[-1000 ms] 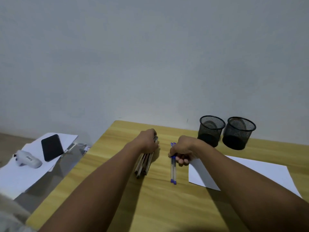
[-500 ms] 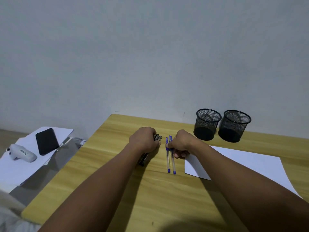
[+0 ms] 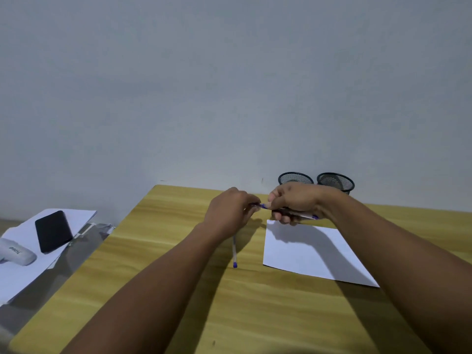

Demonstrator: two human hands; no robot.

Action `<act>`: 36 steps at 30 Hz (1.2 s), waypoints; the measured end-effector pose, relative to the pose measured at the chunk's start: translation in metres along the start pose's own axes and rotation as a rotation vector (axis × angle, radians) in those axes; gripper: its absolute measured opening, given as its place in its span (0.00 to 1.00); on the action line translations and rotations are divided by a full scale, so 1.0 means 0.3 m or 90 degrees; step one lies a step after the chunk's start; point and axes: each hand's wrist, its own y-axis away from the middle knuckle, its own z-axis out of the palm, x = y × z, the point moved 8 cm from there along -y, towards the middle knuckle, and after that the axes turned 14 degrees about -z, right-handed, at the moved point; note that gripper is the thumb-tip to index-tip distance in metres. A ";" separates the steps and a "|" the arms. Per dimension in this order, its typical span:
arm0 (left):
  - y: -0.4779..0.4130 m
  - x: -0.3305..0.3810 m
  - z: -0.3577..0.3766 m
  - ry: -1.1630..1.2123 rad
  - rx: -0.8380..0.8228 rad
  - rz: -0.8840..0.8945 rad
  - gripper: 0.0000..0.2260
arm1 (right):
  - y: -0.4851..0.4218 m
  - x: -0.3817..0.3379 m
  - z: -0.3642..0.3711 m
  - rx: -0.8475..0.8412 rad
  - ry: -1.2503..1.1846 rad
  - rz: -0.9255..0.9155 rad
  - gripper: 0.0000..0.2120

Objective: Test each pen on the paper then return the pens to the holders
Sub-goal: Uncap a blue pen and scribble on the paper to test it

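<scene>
My right hand (image 3: 293, 203) is closed around a blue pen (image 3: 310, 216), held level just above the far edge of the white paper (image 3: 311, 251). My left hand (image 3: 229, 210) pinches that pen's blue cap (image 3: 262, 206) at its left end. A second blue pen (image 3: 234, 254) lies on the wooden table (image 3: 178, 290) below my left wrist, partly hidden by it. Two black mesh holders (image 3: 295, 178) (image 3: 335, 181) stand at the back against the wall, partly hidden behind my right hand. The dark pens seen earlier are out of sight.
Left of the table is a lower surface with white sheets (image 3: 23, 274), a black phone (image 3: 53, 231) and a white device (image 3: 15, 252). A grey wall runs right behind the table.
My right hand has lifted one blue pen off the table and turned it sideways. My left hand has let go of the dark pens and moved onto the pen's cap. The view tilted up.
</scene>
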 end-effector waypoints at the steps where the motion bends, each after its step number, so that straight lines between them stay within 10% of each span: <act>1: 0.003 0.013 0.008 0.009 0.008 0.005 0.09 | 0.021 -0.002 -0.018 -0.008 -0.026 -0.003 0.02; 8: 0.025 0.051 0.055 0.108 -0.001 -0.009 0.11 | 0.127 0.079 -0.044 -0.030 -0.470 -0.088 0.39; 15: 0.102 0.094 0.156 0.130 -0.049 -0.008 0.10 | 0.087 0.157 -0.055 0.281 -0.177 -0.127 0.13; 27: 0.119 -0.062 0.109 0.166 -0.081 -0.130 0.09 | 0.257 0.098 -0.382 0.334 -0.223 -0.171 0.11; 36: 0.132 0.019 0.248 0.067 -0.126 -0.057 0.08 | 0.142 0.316 -0.049 0.410 -0.276 -0.113 0.07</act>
